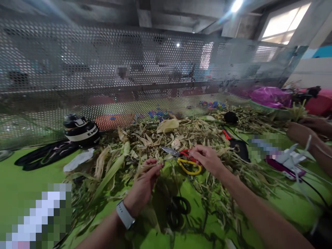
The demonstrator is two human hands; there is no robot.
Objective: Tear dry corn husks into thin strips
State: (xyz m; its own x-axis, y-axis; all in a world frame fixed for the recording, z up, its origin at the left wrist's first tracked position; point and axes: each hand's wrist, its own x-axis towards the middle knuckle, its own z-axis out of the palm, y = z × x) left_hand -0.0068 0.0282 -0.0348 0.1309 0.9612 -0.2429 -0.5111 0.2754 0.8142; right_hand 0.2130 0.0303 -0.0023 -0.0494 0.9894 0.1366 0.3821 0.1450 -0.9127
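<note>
In the middle of the head view, my right hand [209,159] grips the red handle of a pair of scissors [190,171], which also has a yellow handle loop. Its blades point left and look spread apart. Left of the blade tips, my left hand [145,181] is closed, thumb against fingers, on a pale strip of dried corn husk [142,169]; the strip is partly hidden by the hand. Black-handled scissors [176,211] lie below, between my forearms. A heap of dried husks [145,138] spreads behind and around both hands.
A perforated metal screen [160,72] stands behind the green table [31,173]. A black bottle [81,131] and a black strap [49,152] are at left. On the right are a co-worker's hands [303,135], a purple bag [271,97] and a purple device with cables [284,167].
</note>
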